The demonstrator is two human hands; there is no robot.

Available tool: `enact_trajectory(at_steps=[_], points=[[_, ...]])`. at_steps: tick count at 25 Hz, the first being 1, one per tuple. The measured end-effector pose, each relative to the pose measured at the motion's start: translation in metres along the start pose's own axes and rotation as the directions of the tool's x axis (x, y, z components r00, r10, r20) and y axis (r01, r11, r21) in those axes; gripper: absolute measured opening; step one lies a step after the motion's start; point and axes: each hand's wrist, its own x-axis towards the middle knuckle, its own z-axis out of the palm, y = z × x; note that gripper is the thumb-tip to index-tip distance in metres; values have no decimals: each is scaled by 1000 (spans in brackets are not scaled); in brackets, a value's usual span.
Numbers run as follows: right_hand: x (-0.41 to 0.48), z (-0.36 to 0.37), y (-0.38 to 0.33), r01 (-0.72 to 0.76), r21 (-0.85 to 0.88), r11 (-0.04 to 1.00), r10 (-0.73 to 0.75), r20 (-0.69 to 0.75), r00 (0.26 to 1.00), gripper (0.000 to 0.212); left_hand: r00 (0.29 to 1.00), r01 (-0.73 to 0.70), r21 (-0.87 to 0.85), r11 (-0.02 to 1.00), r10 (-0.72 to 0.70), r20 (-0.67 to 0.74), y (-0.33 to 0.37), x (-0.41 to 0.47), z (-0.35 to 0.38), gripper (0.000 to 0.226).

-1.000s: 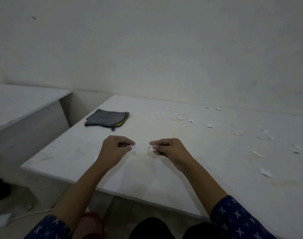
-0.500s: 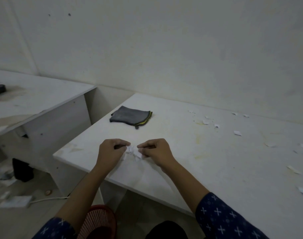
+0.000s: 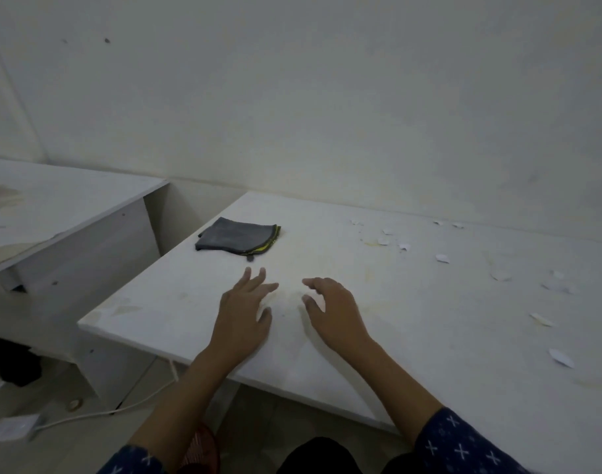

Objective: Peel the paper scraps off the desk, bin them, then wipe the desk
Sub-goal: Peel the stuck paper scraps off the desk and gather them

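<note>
My left hand and my right hand hover side by side over the near left part of the white desk, fingers spread and holding nothing. Any paper between them is too pale to make out against the desk. Several white paper scraps lie to the right, among them one scrap toward the back, another scrap at mid right and a third scrap closer to me. A folded grey cloth with a yellow edge lies behind my left hand. The red bin shows under the desk's front edge, by my left forearm.
A second white desk stands to the left across a narrow gap. A white cable and a white adapter lie on the floor below. The wall runs right behind the desk.
Both hands were pinching a small white scrap between them; now their fingers are spread and the hands have drawn slightly apart. The view has shifted a little.
</note>
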Motion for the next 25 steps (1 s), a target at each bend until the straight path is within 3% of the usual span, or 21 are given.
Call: enact_trajectory(at_steps=[4,9,19,21,25], points=[[-38,-63,54,-40,-409,911,97,120,988,50,975,-176,-41,984,180,131,67,3,46,52],[-80,-149,129,-236,-583,778,324,50,945,56,887,-341,-136,930,366,281,171,9,114,56],[-120,-276,236,-524,-520,675,485,-223,845,51,741,-461,-342,819,567,360,316,19,194,45],[-136,-293,251,-561,-485,671,516,-238,823,51,736,-480,-373,794,596,320,324,20,204,35],[-164,-320,276,-626,-371,685,548,-303,779,47,791,-452,-398,798,565,234,333,23,215,17]])
